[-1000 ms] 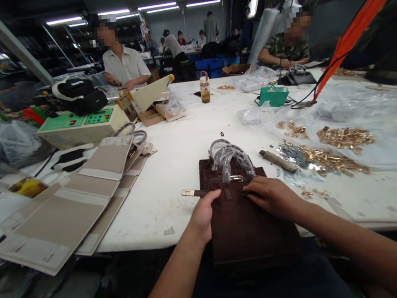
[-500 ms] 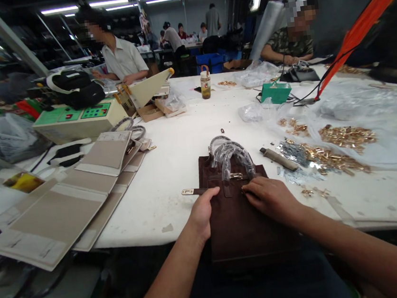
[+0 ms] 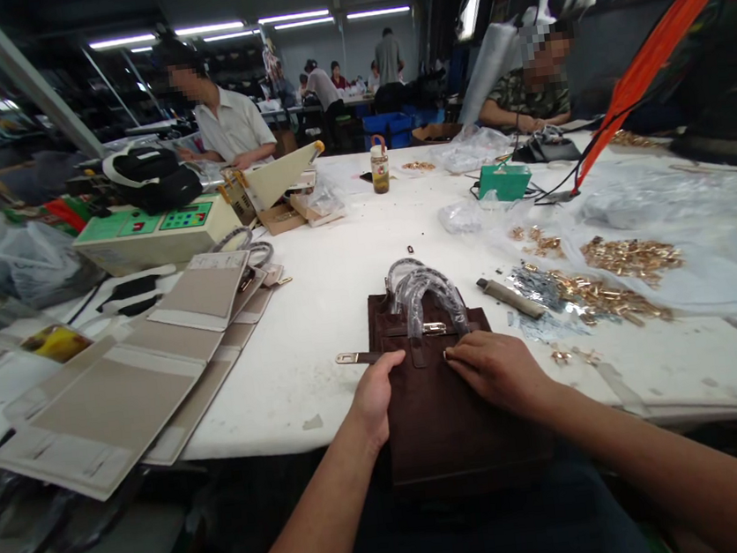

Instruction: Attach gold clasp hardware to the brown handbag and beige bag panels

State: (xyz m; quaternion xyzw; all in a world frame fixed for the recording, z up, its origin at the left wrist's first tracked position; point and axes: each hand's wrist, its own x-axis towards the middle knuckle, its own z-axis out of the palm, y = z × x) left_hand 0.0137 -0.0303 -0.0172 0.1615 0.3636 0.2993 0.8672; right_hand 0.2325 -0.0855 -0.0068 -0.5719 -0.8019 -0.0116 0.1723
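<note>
A dark brown handbag (image 3: 445, 427) rests partly on the table's front edge and partly toward my lap. Clear plastic film wraps its arched handles (image 3: 433, 291), and a gold metal clasp (image 3: 434, 328) shows between them. My left hand (image 3: 374, 396) grips the bag's left edge, thumb on the front, other fingers hidden behind. Beside that thumb a strap with a gold plate (image 3: 349, 358) sticks out to the left. My right hand (image 3: 499, 372) lies against the upper right front, fingers curled together; a tiny light spot shows at the fingertips, too small to name.
Flat beige bag panels (image 3: 115, 385) lie stacked at left, before a machine with green control panels (image 3: 156, 230). Gold metal fittings (image 3: 633, 260) and a brown-handled tool (image 3: 510, 298) lie at right. A jar (image 3: 380, 170) stands farther back. Two people sit across the table.
The camera view has tilted up and shifted slightly, so the scene sits a little lower. Both hands keep nearly the same places on the handbag.
</note>
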